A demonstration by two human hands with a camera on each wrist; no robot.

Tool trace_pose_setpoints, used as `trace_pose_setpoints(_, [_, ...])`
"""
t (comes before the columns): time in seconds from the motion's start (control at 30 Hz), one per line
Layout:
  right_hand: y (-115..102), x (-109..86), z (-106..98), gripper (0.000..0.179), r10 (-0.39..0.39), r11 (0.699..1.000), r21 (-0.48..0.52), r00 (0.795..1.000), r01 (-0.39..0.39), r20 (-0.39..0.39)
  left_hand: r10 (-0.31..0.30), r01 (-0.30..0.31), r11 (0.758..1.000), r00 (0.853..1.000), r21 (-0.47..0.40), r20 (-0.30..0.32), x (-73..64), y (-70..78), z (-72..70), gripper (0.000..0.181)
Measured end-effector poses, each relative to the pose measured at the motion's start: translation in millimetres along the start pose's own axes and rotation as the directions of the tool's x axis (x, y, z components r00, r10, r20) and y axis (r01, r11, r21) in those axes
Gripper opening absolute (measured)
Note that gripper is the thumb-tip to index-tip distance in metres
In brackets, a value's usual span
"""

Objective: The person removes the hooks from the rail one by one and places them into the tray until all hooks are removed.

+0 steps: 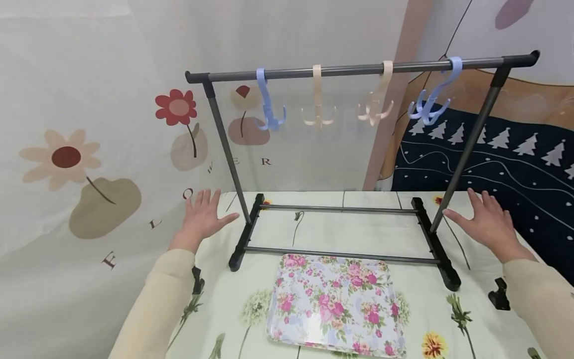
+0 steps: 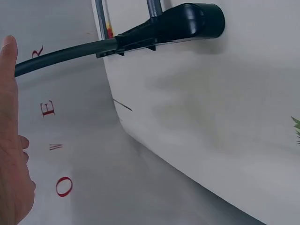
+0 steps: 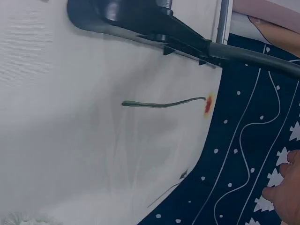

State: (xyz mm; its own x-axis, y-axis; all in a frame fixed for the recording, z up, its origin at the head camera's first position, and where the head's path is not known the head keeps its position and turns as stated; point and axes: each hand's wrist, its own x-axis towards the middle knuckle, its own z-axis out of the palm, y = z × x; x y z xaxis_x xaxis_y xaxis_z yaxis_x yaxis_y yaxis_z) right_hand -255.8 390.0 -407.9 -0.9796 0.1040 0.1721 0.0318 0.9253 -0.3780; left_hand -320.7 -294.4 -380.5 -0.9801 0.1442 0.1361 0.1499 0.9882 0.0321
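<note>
Head view: both arms (image 1: 154, 301) reach fwd. L hand (image 1: 202, 219) wide, fingers straight, thumb splayed, just beside rack (image 1: 341, 71); R hand (image 1: 490, 224) likewise wide, other side. Rack w/ four hooks (image 1: 318, 94) stands btwn hands; floral tray (image 1: 336, 301) btwn sleeves. L wrist view: thumb straight, overlaps rack; contact unclear. R wrist view: part of R hand at edge, apart from rack.

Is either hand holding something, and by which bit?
Nothing is held. The left hand and right hand are beside the rack, fingers uncurled.
</note>
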Motion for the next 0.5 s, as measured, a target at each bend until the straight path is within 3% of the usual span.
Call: trace_pose_setpoints(0.5, [-16.8,8.0,-12.4,0.101,-0.007,0.997,0.076,0.999,0.01,-0.034,0.056,-0.056,0.998,0.997,-0.003,-0.054,1.4,22.4,-23.9,0.106])
